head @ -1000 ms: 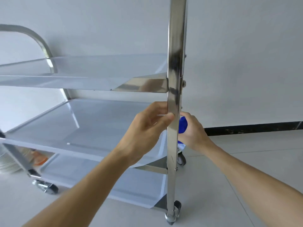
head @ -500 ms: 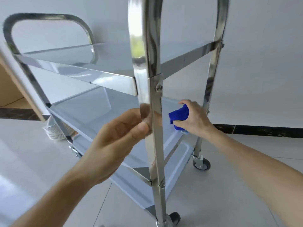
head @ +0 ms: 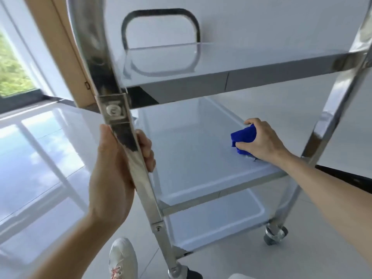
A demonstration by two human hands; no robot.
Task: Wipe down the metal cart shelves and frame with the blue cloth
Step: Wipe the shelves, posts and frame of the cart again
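Note:
A three-shelf stainless steel cart fills the view. Its near left upright post (head: 112,93) runs from top left down to a caster. My left hand (head: 116,168) grips this post just below the top shelf bracket, fingers curled round it. My right hand (head: 261,139) reaches under the top shelf (head: 261,67) and holds the bunched blue cloth (head: 243,139) against the right side of the middle shelf (head: 191,158). The bottom shelf (head: 217,222) lies below. The far handle loop (head: 161,43) shows beyond the top shelf.
The cart's right post (head: 326,121) stands close to my right forearm, with a caster (head: 274,235) at its foot. My white shoe (head: 122,258) is on the glossy tiled floor beside the near post. A wooden door frame (head: 60,47) and a window (head: 12,67) lie to the left.
The view has swung round to the cart's end. My left hand went from touching the post to gripping it. My right hand carried the cloth onto the middle shelf's right side.

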